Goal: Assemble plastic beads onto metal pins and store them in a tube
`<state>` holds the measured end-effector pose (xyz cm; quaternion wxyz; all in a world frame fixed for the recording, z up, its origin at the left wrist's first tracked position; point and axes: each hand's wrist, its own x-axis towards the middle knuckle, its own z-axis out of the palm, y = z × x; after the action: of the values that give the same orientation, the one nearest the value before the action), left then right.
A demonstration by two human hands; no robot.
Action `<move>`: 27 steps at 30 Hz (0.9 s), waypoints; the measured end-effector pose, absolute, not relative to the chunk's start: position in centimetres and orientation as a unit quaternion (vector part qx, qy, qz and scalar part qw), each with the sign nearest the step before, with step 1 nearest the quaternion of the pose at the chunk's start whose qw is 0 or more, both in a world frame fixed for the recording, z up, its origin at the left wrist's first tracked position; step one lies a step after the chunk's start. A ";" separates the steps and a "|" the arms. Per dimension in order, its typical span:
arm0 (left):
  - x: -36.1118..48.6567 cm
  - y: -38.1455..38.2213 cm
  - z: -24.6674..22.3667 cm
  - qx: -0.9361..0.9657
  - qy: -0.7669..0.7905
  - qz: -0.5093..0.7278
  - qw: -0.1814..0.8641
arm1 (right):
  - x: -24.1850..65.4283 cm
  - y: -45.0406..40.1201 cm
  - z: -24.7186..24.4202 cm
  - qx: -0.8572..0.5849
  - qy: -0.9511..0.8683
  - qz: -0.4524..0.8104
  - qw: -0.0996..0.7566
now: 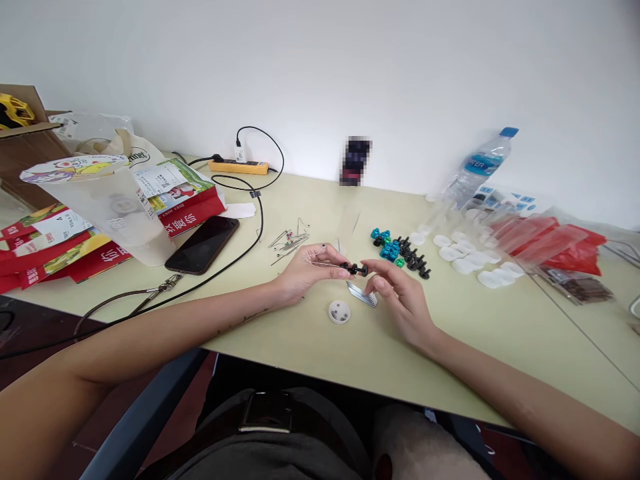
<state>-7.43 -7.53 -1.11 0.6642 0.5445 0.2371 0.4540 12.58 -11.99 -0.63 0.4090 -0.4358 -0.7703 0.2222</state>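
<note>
Near the middle of the table, my left hand [313,270] pinches a small black spool-shaped part [354,269] between thumb and fingers. Thin bent wires [316,259] also lie across that hand. From the other side, my right hand [403,297] has its fingertips at the part's right end. Just below the part, a row of silvery metal pins [362,294] lies near the right fingers. A round white cap [339,311] with several tiny pieces inside stands in front of the hands. Similar black parts [411,257] and teal parts [389,249] lie to the right.
Loose wires [291,240] lie behind my left hand. Leftward are a dark phone [203,245], a cloudy plastic cup [110,213], red packaging [193,217] and a black cable [220,259]. White discs [465,257], a water bottle [480,170] and a red bag [560,243] are at right.
</note>
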 end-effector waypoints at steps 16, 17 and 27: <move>-7.4 -7.8 -1.2 0.551 0.242 0.431 0.672 | 12.6 -11.8 -0.9 -0.464 -0.766 0.230 0.381; -7.3 -7.8 -1.2 0.549 0.240 0.431 0.675 | 12.7 -11.8 -0.8 -0.463 -0.767 0.234 0.379; -7.4 -7.5 -1.4 0.549 0.246 0.423 0.678 | 12.5 -11.8 -0.7 -0.467 -0.763 0.239 0.377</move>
<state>-7.38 -7.52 -1.37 0.6780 0.5486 0.2461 0.4228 12.53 -11.80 -0.70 0.3767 -0.4673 -0.7633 0.2390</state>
